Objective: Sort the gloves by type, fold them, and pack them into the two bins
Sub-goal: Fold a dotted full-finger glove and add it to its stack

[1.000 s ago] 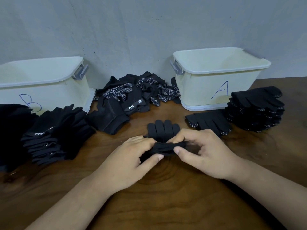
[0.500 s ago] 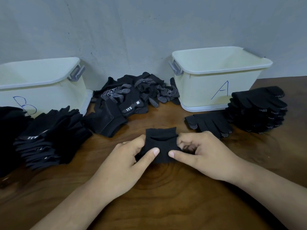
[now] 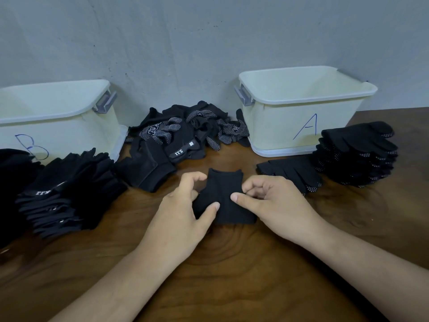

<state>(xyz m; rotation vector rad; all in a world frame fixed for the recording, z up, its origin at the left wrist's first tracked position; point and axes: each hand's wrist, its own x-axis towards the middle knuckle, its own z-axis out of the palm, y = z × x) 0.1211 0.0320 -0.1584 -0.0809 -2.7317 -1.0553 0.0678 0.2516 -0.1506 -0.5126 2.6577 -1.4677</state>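
Observation:
A folded black glove lies on the wooden table in front of me. My left hand pinches its left edge, thumb on top. My right hand grips the right edge with curled fingers and the thumb pressed on the fabric. Bin A stands at the back right and bin B at the back left; both look empty from here. An unsorted heap of black gloves lies between the bins.
A stack of dotted gloves sits right of bin A, with a flat glove beside it. A stack of logo gloves lies in front of bin B. A grey wall closes the back.
The glove's fingers have been folded over the cuff, making a compact rectangle. Both hands shifted from pinching the middle fold to holding its two sides.

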